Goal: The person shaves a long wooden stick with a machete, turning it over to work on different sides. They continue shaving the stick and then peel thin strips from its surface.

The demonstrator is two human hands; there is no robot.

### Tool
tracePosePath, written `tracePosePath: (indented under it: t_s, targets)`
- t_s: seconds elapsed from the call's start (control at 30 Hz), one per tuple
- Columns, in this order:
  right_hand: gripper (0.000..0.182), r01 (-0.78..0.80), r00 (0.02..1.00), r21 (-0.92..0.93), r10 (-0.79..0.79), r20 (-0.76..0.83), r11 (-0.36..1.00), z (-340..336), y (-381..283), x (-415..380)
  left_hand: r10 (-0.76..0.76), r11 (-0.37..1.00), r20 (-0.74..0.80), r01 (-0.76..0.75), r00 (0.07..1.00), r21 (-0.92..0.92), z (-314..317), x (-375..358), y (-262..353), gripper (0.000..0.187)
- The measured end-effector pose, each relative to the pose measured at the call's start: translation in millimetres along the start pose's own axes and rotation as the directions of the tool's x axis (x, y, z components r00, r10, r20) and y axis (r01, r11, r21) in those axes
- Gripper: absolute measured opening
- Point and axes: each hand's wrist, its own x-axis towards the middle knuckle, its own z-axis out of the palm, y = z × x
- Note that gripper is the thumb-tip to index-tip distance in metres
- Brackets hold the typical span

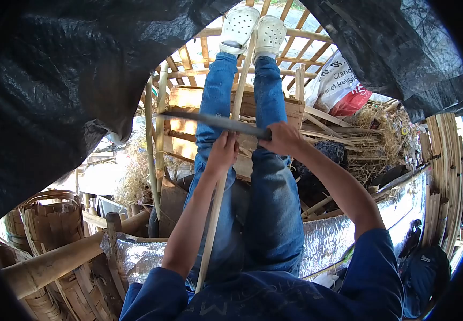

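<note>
A long pale bamboo strip (213,224) runs between my legs from my lap up to my white clogs. My left hand (224,152) is closed round it near my knees. In my right hand (284,138) is the dark handle of a long-bladed knife (210,120). The blade is slightly blurred and points left, crossing over the strip just above my left hand. Whether the blade touches the strip I cannot tell.
Woven baskets (53,222) and a thick bamboo pole (54,265) are at the lower left. Wooden boards (186,125) lie beyond my knees. Split bamboo and straw (373,142) lie at the right, near a printed sack (338,85). Black sheeting (54,80) hangs above.
</note>
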Motion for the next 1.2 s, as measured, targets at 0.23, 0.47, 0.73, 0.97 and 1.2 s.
tracePosePath:
  t_s: [0.23,0.47,0.73,0.97,1.2]
  targets:
    - [0.042,0.006,0.999,-0.087,-0.011,-0.051,0.996,-2,2,19,0.496,0.705,-0.128,-0.312,0.859,0.637,2,18,-35,0.024]
    - [0.039,0.101,0.995,-0.13,-0.098,0.031,0.986,4,-8,-4,0.067,0.986,-0.059,-0.057,0.996,0.154,5,4,-57,0.028]
    - [0.039,0.083,0.995,-0.106,-0.077,0.06,0.991,-1,-15,-24,0.082,0.989,-0.097,-0.069,0.992,0.129,7,-1,-50,0.029]
    - [0.041,0.042,0.998,-0.085,-0.045,-0.041,0.995,3,3,6,0.054,0.995,-0.094,-0.047,0.994,0.084,10,0,-39,0.03]
    - [0.04,0.019,1.0,-0.073,-0.02,-0.015,0.997,-1,15,7,-0.1,0.987,-0.029,0.095,0.995,-0.13,15,-22,-22,0.029]
